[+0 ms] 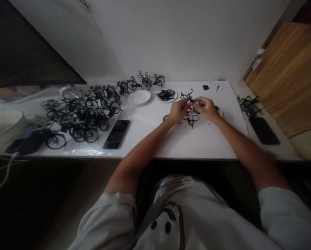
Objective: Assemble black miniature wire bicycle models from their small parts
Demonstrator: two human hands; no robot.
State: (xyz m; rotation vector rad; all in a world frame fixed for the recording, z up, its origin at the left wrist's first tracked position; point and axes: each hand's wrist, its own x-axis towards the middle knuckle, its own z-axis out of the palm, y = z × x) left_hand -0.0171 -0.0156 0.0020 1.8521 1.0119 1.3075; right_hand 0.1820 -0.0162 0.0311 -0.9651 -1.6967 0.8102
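My left hand (179,111) and my right hand (206,108) meet over the white board, fingertips pinched close together. Between them is a small dark model bicycle part (191,99), which both hands grip; its exact shape is too small and dim to make out. Just beyond the fingers, thin dark bicycle pieces (187,94) show. Below the hands lie a small wheel (195,118) and other dark parts (190,122), partly covered by the fingers. Another wheel (165,117) is half hidden by my left wrist.
Many assembled model bicycles (77,114) crowd the left, with several more (146,81) by the wall. A white plate (139,98) stands near a plate of dark parts (166,94). Phones (116,134) (264,130) flank the board. Dark frames (250,105) lie right.
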